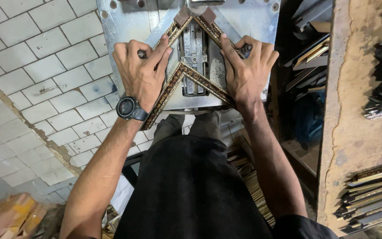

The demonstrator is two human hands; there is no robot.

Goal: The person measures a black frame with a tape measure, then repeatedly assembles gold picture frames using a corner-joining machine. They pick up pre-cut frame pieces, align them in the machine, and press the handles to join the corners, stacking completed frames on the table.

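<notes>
At top centre I see my left hand (141, 73) and right hand (246, 71) each pressing flat on a dark, gold-patterned moulding strip (166, 90). The strips meet in a mitred corner on the grey metal joining machine (124, 22). Neither hand is clenched; fingers lie spread over strip and table.

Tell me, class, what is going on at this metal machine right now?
A person stands over a metal machine table and presses two ornate moulding strips together so that they meet in a pointed corner at the machine's centre. The left hand, with a dark wristwatch at its wrist, lies flat on the left strip; the right hand lies on the right strip. Both hands are spread, pressing down rather than gripping. More moulding lengths lie stacked on a wooden bench at the right.
</notes>
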